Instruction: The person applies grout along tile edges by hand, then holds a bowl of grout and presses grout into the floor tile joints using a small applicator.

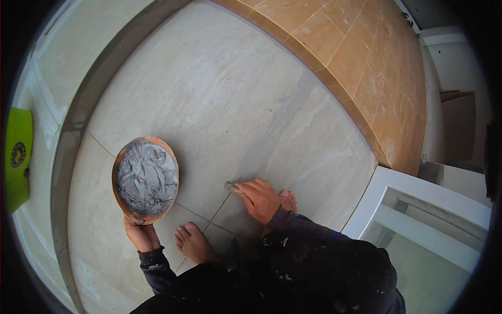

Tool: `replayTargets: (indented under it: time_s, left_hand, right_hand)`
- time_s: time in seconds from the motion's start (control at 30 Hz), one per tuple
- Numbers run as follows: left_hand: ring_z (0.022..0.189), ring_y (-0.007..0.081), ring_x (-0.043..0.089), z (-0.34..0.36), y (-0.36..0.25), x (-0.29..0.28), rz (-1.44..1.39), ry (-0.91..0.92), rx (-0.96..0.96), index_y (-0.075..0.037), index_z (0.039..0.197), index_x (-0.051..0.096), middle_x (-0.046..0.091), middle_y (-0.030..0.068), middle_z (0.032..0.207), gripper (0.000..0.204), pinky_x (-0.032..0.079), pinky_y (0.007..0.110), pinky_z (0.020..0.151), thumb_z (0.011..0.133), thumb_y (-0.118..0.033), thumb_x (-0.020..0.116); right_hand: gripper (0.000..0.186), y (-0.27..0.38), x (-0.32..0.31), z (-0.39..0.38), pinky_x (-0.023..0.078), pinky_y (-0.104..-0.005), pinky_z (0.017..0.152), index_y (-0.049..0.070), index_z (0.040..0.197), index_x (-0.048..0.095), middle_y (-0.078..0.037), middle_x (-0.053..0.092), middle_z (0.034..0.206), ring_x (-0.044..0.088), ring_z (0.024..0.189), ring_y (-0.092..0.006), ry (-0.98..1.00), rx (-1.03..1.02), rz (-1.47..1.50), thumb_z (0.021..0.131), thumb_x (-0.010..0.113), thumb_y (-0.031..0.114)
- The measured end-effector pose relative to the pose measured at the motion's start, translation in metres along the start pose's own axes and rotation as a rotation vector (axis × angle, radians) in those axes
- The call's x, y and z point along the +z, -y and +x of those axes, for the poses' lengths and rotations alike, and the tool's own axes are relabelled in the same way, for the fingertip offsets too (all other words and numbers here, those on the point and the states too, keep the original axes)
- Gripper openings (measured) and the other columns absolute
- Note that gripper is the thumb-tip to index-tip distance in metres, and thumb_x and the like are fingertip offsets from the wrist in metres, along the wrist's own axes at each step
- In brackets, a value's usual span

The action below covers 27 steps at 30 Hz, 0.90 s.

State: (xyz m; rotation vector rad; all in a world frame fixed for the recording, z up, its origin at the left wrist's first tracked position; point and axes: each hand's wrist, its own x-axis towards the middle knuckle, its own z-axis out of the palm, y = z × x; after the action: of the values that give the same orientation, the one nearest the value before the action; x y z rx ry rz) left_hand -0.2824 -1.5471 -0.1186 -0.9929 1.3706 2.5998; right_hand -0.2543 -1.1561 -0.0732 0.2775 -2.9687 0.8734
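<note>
My left hand [141, 234] grips the near edge of an orange-brown bowl [156, 140], holding it tilted over the floor. Thick grey grout paste [146, 175] fills much of the bowl, its surface ridged and scooped. Over to the right, my right hand [257, 199] is closed round a small grout-smeared tool [235, 187], mostly covered by the fingers. Its grey tip meets the tile floor [209, 104] at the upper end of a dark open joint. Beyond the tip, a grey smeared band runs up and right across the tiles.
My bare feet [194, 243] stand on the tiles below the hands. A tan tiled step [334, 42] curves along the far right. At the lower right is a white frame with glass [361, 209]. A lime-green object [19, 157] sits at the left edge.
</note>
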Motion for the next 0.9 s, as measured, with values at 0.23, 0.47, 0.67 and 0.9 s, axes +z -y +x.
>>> replayTargets:
  time_s: [0.23,0.47,0.67,0.9]
  left_hand:
    - [0.115,0.0239,0.063,-0.008,-0.01,0.037,0.019,-0.054,0.0,-0.001,0.128,0.057,0.065,0.0097,0.127,0.043,0.053,0.043,0.102,0.087,-0.003,0.043]
    - [0.122,0.0258,0.062,-0.008,-0.002,0.044,0.017,0.046,-0.014,-0.001,0.134,0.057,0.063,0.0117,0.136,0.038,0.051,0.045,0.105,0.1,-0.01,0.042]
    - [0.123,0.0248,0.062,-0.005,0.014,0.034,0.038,-0.002,0.001,-0.001,0.134,0.057,0.063,0.0112,0.136,0.038,0.05,0.044,0.107,0.099,-0.008,0.043]
    - [0.122,0.0251,0.063,0.023,0.026,0.017,-0.015,0.181,0.03,-0.001,0.134,0.057,0.063,0.0117,0.137,0.037,0.052,0.044,0.106,0.101,-0.009,0.043]
  right_hand:
    - [0.038,-0.102,-0.058,0.088,0.052,-0.0424,0.085,0.004,0.112,0.072,-0.011,0.065,0.105,0.062,0.1,-0.0314,-0.187,0.092,-0.356,0.074,0.077,0.004]
    - [0.032,-0.032,-0.028,0.012,0.051,-0.0413,0.085,0.005,0.111,0.071,-0.01,0.065,0.104,0.062,0.1,-0.0301,0.086,0.087,0.034,0.08,0.073,0.006]
    - [0.025,-0.199,-0.129,0.13,0.052,-0.0441,0.09,0.003,0.113,0.071,-0.016,0.069,0.106,0.063,0.099,-0.0376,-0.332,0.207,-0.435,0.088,0.066,0.0]
    - [0.038,-0.078,-0.025,0.038,0.054,-0.0415,0.082,-0.001,0.114,0.07,-0.014,0.062,0.098,0.062,0.095,-0.0339,-0.153,0.006,-0.139,0.076,0.068,-0.007]
